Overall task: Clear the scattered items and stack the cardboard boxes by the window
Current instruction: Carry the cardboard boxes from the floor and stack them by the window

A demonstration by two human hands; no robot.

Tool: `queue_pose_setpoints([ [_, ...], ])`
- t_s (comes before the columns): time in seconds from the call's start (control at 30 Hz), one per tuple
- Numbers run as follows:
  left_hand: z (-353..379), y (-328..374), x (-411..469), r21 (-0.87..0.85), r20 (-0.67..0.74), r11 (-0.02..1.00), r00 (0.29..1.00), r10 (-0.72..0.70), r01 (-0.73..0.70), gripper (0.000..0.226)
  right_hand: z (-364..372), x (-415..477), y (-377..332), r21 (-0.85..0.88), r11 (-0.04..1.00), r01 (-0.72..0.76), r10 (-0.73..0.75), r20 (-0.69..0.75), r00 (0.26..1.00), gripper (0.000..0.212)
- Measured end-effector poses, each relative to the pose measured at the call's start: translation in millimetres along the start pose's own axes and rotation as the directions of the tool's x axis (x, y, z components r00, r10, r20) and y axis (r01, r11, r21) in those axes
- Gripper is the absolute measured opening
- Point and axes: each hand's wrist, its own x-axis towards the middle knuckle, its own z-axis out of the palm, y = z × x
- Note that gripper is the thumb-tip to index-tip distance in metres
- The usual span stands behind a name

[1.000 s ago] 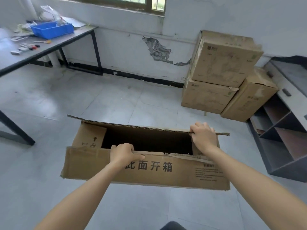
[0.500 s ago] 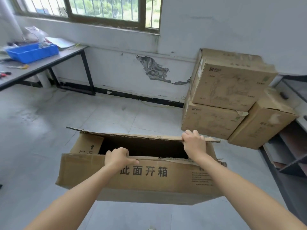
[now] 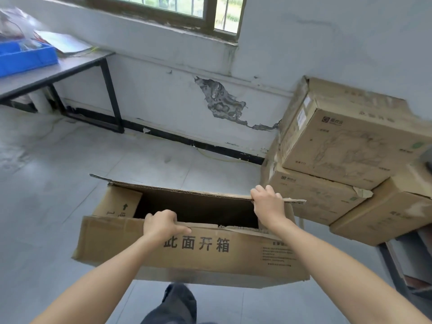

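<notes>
1. The left hand curls its fingers over the near long flap of the open cardboard box, with the thumb lying along the printed face.
2. The right hand hooks its fingers over the far flap, near its right end.
3. The box hangs between both hands above the floor. Its inside is dark, so its contents cannot be told.
4. Just to its right, the stacked boxes sit closed against the wall below the window, and a tilted box leans on them.
5. A blue bin on the tabletop holds blurred clutter.
</notes>
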Motion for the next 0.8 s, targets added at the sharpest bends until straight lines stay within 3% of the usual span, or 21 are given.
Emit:
queue_pose_setpoints([
  [0.1,-23.8,2.4,63.5,-0.01,0.024,1.0,1.0,0.016,-0.016,0.04,-3.2,63.2,-3.3,-0.014,1.0,-0.013,0.012,-0.006,1.0,0.017],
  [0.17,-39.4,9.5,102.5,-0.027,0.024,0.999,0.999,0.031,-0.03,0.04,-6.5,102.1,-1.3,-0.071,0.997,0.005,-0.011,-0.091,0.996,0.016],
  [0.23,-47.5,15.5,134.8,-0.029,0.038,0.999,0.999,0.04,-0.039,0.039,-8.9,131.1,0.8,-0.115,0.993,-0.016,0.004,-0.103,0.995,0.037],
  [0.53,-62.0,44.2,258.6,0.054,-0.021,0.997,0.998,0.061,-0.06,0.039,21.1,248.5,32.4,-0.036,0.999,-0.039,0.035,-0.127,0.991,0.039],
  [0.8,-71.6,90.9,400.3,0.09,-0.004,0.995,0.999,-0.034,0.034,0.041,79.5,399.2,83.7,0.044,0.999,-0.026,0.028,-0.057,0.998,0.041],
])
